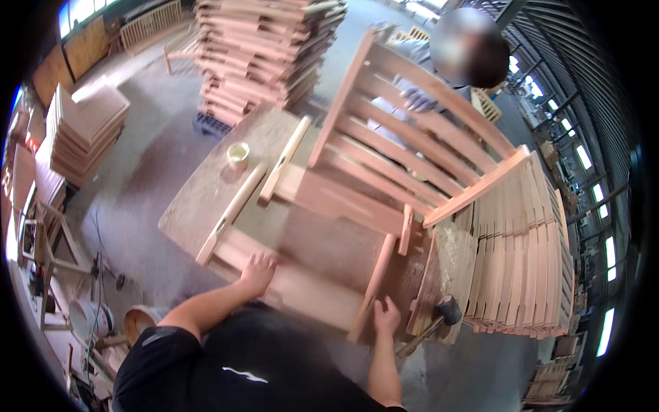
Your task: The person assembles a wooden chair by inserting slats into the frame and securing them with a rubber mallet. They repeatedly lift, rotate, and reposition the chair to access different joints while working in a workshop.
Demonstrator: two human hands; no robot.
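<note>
The reddish slatted wooden frame [357, 206] lies on the desk [199, 196], left hand [257, 271] flat with fingers spread on its near board, right hand [386, 317] fingers gripping its near rail.

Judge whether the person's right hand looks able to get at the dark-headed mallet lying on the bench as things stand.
Probably yes. The right hand rests on a wooden rail at the near bench edge, and the mallet lies just to its right with nothing between them.

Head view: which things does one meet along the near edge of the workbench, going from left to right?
Left hand flat on a wooden panel → right hand on a wooden rail → mallet → row of slats.
</note>
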